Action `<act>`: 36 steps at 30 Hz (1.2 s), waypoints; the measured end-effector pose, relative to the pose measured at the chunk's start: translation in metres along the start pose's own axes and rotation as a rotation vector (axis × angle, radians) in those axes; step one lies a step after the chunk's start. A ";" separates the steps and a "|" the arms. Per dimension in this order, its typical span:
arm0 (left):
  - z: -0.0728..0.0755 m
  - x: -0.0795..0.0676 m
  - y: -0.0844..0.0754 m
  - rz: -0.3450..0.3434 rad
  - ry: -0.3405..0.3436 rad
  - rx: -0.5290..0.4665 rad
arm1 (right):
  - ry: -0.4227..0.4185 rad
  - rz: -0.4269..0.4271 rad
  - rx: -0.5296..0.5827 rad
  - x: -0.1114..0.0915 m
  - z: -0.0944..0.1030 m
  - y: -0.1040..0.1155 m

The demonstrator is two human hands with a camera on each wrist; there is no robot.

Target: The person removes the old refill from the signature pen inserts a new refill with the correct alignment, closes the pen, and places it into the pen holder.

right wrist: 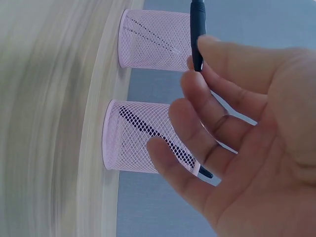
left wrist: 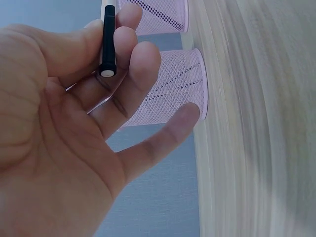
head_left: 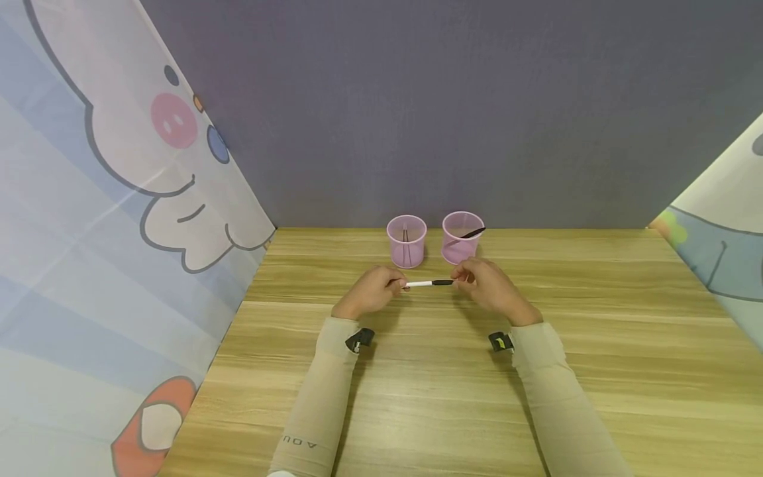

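Observation:
A pen (head_left: 420, 284) with a white barrel and black ends lies level between my two hands, above the wooden table. My left hand (head_left: 372, 291) pinches its left end between thumb and fingers; in the left wrist view that black end (left wrist: 108, 44) shows, with the little finger stretched away. On the right side, my right hand (head_left: 491, 288) pinches the black tapered end (right wrist: 198, 34) with thumb and fingertips, the other fingers spread. Just beyond the hands stand two pink mesh cups, the left cup (head_left: 396, 253) and the right cup (head_left: 453, 253).
Two thin dark sticks (head_left: 406, 234) stand in the left cup. A black pen-like item (head_left: 474, 233) leans in the right cup and pokes over its rim. Behind the table (head_left: 429, 397) rises a grey wall (head_left: 429, 112); a cartoon-print cloth (head_left: 89, 265) hangs at the left.

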State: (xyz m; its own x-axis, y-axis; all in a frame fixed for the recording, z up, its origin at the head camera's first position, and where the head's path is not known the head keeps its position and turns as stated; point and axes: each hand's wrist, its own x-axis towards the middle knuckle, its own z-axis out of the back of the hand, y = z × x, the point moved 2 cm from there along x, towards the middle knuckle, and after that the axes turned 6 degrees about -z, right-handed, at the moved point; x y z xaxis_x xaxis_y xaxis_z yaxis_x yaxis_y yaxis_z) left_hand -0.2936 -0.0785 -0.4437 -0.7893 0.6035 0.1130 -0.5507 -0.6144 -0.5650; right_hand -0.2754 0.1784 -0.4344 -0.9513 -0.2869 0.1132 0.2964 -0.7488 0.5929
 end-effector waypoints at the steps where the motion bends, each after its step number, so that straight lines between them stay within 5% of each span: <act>1: 0.000 0.000 0.000 -0.001 -0.001 0.003 | 0.007 0.000 -0.001 0.000 0.000 -0.001; 15: 0.002 -0.001 -0.002 -0.012 0.000 0.009 | 0.037 -0.006 -0.026 -0.001 -0.002 -0.004; 36: 0.001 -0.001 -0.001 -0.012 -0.003 -0.024 | -0.043 0.022 -0.019 0.000 0.000 -0.001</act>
State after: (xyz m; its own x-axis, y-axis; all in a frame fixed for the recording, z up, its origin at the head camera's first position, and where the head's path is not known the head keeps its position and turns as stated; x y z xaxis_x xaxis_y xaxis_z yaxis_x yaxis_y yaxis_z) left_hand -0.2924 -0.0783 -0.4425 -0.7834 0.6093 0.1224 -0.5535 -0.5944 -0.5834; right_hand -0.2757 0.1792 -0.4347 -0.9471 -0.2776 0.1609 0.3185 -0.7541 0.5744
